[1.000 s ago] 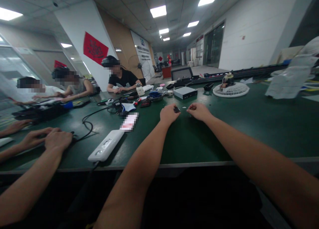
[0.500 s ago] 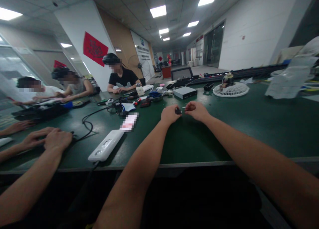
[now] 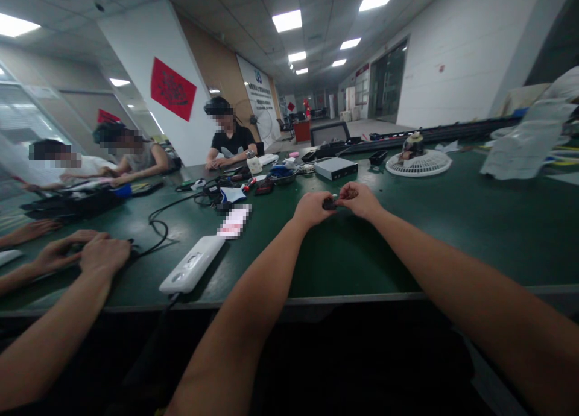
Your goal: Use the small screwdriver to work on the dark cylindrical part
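Forearms [image 3: 246, 289] angled in over the green workbench [image 3: 452, 247], left hand [image 3: 310, 210] and right hand [image 3: 359, 200] pinching one small dark object [image 3: 329, 204]

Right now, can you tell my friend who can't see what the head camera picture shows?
The left hand and right hand pinch a small dark object over a green workbench. A white power strip lies to the left, with a grey metal box and a white fan ahead. Other people sit along the bench.

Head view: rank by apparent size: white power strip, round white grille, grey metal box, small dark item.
1. White power strip and round white grille: alike, nearness unsure.
2. Grey metal box.
3. Small dark item, between left hand and right hand.
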`<state>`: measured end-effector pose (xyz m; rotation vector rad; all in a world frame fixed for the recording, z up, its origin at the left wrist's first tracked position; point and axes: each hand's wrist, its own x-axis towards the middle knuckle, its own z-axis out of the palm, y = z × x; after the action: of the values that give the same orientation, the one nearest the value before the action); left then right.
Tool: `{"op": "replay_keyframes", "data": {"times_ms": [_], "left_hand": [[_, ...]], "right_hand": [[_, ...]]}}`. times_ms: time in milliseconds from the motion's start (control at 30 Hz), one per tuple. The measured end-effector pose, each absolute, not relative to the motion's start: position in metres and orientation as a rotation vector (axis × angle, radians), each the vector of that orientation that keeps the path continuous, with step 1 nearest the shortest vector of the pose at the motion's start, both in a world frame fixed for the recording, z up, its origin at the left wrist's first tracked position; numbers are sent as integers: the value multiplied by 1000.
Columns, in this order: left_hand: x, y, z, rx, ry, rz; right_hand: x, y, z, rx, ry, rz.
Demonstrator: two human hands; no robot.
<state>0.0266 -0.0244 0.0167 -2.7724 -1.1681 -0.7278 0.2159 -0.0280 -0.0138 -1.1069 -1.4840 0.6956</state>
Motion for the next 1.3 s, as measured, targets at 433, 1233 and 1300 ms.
{"op": "replay_keyframes", "data": {"times_ms": [433, 1233, 1300], "left_hand": [[30, -28, 19, -2700, -1207, -721], [25, -21, 16, -2808, -1043, -688], [25, -22, 16, -2809, -1020, -677]], "right_hand": [[216, -27, -16, -1241, -1540, 493], [219, -25, -17, -1215, -1555, 570], [218, -27, -18, -1209, -1599, 583]]}}
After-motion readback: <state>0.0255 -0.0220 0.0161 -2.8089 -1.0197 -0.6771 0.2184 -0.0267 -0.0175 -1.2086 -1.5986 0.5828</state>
